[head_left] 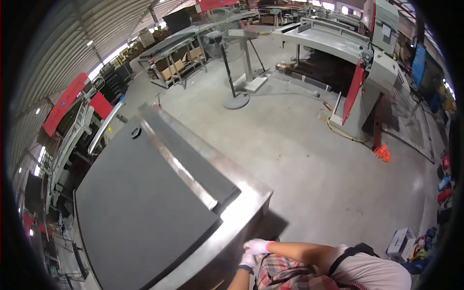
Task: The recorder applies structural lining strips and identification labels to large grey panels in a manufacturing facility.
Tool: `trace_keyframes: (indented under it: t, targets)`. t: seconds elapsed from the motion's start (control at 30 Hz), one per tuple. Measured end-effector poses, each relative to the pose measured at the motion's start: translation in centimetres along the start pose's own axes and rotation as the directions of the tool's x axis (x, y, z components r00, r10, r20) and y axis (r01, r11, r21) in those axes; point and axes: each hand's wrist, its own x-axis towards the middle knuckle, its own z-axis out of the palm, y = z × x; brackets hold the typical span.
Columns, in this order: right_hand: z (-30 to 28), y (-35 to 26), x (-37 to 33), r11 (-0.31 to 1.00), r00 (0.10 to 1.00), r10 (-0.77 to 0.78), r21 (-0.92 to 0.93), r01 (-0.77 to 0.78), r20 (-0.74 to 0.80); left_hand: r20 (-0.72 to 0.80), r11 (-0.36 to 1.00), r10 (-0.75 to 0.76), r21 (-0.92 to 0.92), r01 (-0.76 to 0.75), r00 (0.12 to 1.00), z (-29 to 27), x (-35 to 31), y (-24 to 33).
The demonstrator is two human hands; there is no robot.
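Note:
My left hand [248, 261] and my right hand [260, 246], both in white gloves, meet in front of my body, just off the near corner of a metal-topped table [244, 203]. The right glove has a pink cuff; a dark band circles my left wrist. The fingers of both hands look curled together, and whatever is between them is hidden. A large dark grey sheet [150, 193] covers most of the tabletop. Along it lies a long, shiny metal strip [181, 166]. A dark ring, like a tape roll [136, 132], rests near the sheet's far end.
A floor fan [236, 101] stands ahead, with a cable trailing over the floor. A large grey machine with a red panel [354, 94] is at the right. Beside me on the right are a white box [400, 244] and coloured items. Racks and red-topped machinery [65, 104] line the left.

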Motion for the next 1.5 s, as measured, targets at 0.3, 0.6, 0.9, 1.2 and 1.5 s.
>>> trace_keyframes:
  t: [0.3, 0.6, 0.9, 1.2, 1.5]
  targets:
    - [-21.6, 6.5, -26.9, 0.489, 0.921, 0.359, 0.871, -0.048, -0.151, 0.613, 0.909, 0.378, -0.101, -0.405, 0.694, -10.8, 14.9, 42.0]
    - [-38.0, 13.7, -25.2, 0.927, 0.902, 0.139, 0.373, 0.026, -0.409, 0.431, 0.971, 0.233, -0.06, -0.23, 0.872, -15.4, 36.4, 49.1]
    - [-57.2, 14.8, -10.4, 0.994, 0.968, -0.103, -0.044, 0.096, -0.229, 0.159, 0.985, 0.055, -0.169, -0.028, 0.986, -25.2, 51.2, 48.1]
    - [-74.9, 10.0, 7.4, 0.932, 0.975, -0.222, -0.301, 0.203, -0.031, 0.069, 0.981, 0.038, -0.192, -0.024, 0.997, -41.0, 66.0, 44.8]
    - [-87.8, 16.8, 31.9, 0.775, 0.831, -0.546, -0.312, 0.549, 0.106, 0.027, 0.974, 0.037, -0.225, -0.03, 0.999, -54.7, 81.2, 39.0]
